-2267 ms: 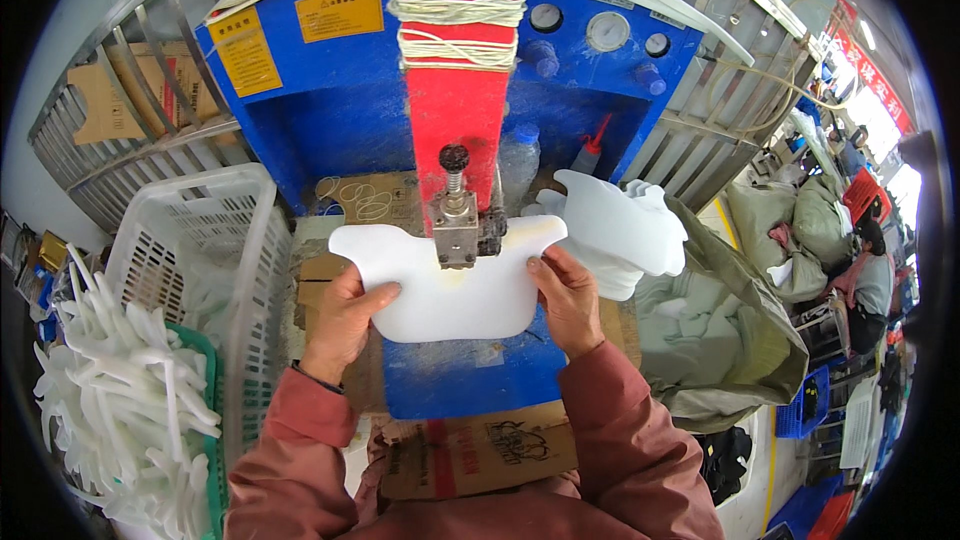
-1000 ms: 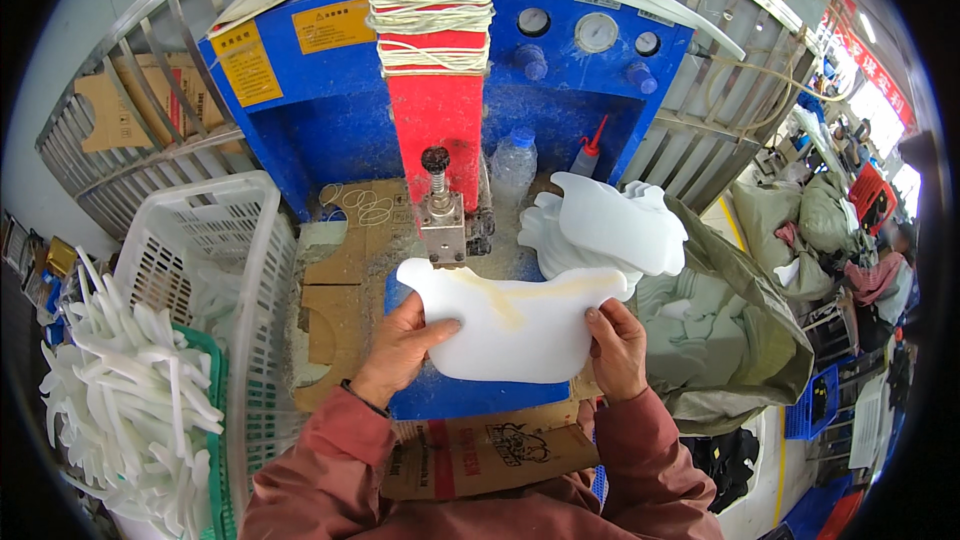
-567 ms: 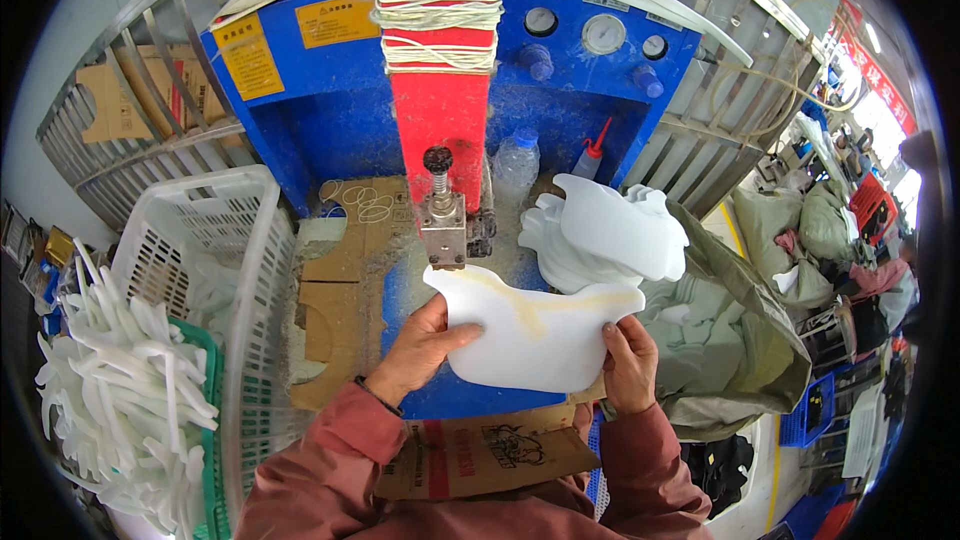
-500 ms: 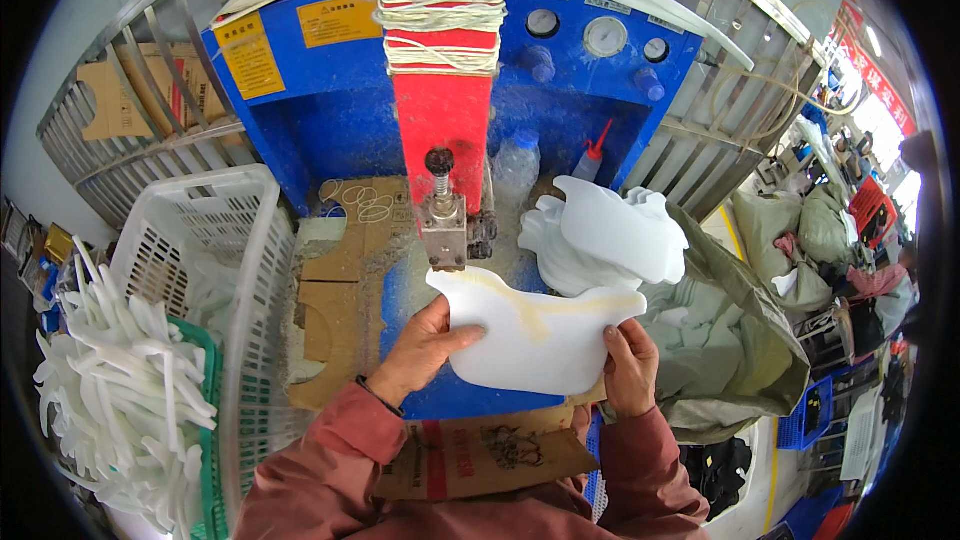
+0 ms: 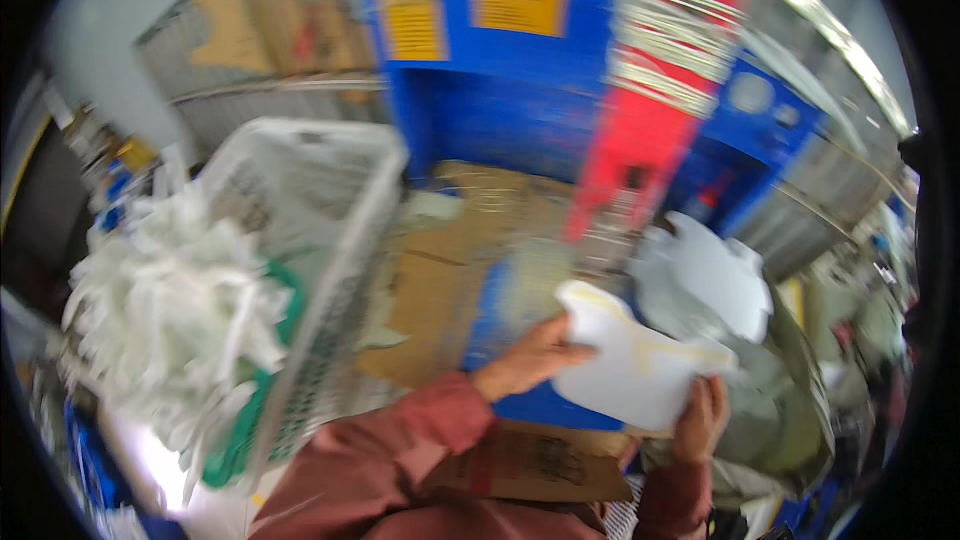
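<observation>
Both my hands hold one white shaped sheet (image 5: 635, 368) over the blue work surface. It has a curved outline, with a yellowish mark along its upper edge. My left hand (image 5: 528, 358) is closed on the left edge, thumb on top. At the right edge, my right hand (image 5: 700, 418) pinches the corner. Just beyond the sheet is the metal head (image 5: 608, 240) of a red machine arm (image 5: 640, 130) wound with pale cord. Similar white pieces (image 5: 715, 275) lie stacked at the far right of the sheet. The picture is blurred by motion.
A white plastic basket (image 5: 335, 290) stands on the left. In front of it, white strips (image 5: 175, 310) are heaped over a green basket (image 5: 245, 430). Cardboard (image 5: 435, 310) covers part of the table. A blue machine housing (image 5: 510, 120) rises behind. An olive sack (image 5: 815, 420) sits at right.
My view has swung left, so the machine, stack and hands sit farther right in the picture. The sheet stays in both hands and appears tilted, its right end lower.
</observation>
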`<state>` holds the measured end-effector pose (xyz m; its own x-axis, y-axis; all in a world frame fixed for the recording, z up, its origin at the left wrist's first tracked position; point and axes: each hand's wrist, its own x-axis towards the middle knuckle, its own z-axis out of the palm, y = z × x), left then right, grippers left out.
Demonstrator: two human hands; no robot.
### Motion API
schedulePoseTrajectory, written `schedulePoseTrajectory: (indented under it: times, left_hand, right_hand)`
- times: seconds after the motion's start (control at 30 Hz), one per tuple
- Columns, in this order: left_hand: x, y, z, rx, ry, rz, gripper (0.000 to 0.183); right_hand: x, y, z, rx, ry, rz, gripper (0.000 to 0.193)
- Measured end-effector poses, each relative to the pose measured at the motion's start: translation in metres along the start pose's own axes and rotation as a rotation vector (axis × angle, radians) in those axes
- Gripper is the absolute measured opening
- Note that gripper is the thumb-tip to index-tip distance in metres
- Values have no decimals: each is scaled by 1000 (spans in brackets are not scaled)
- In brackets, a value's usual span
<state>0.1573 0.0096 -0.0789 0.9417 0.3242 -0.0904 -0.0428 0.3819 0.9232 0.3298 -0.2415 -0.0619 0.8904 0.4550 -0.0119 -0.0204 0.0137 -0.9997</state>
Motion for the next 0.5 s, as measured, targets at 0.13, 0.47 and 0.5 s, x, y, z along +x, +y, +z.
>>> schedulePoseTrajectory:
  times: [0.13,0.47,0.5]
  left_hand:
    - [-30,2,-9,159,-5,84,48]
    - [-268,97,-23,1697,598,147,48]
    - [-288,117,-34,1942,704,148,44]
  right_hand:
    - [-5,15,9,190,-187,-12,32]
    - [16,67,17,-474,-476,67,33]
    - [18,63,14,-510,-472,85,34]
